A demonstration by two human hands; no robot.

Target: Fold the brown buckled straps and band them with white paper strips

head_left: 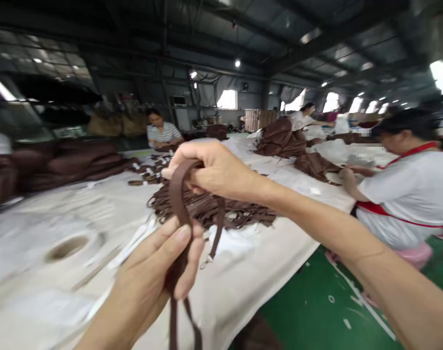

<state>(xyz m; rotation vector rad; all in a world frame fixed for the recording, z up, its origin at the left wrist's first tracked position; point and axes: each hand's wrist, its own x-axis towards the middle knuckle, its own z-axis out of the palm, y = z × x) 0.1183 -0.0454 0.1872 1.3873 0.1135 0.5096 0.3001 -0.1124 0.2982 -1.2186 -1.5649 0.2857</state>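
Observation:
A long brown strap (178, 194) runs between my two hands over the table. My left hand (166, 262) is closed around its lower part, the thumb pressed on the strap, and two lengths dangle below. Higher up, my right hand (210, 167) grips the strap where it bends over in a loop. From there one end hangs down and carries a metal snap hook (206, 262). Behind my hands lies a heap of similar brown straps (239, 211) on the pale-covered table (250, 277).
A white roll (71, 248) lies at the left, with plastic sheeting around it. Brown bags (71, 160) are piled far left, more (279, 136) at the back. One co-worker (407, 180) sits at the right edge, another (163, 129) across the table. Green floor (309, 296) shows lower right.

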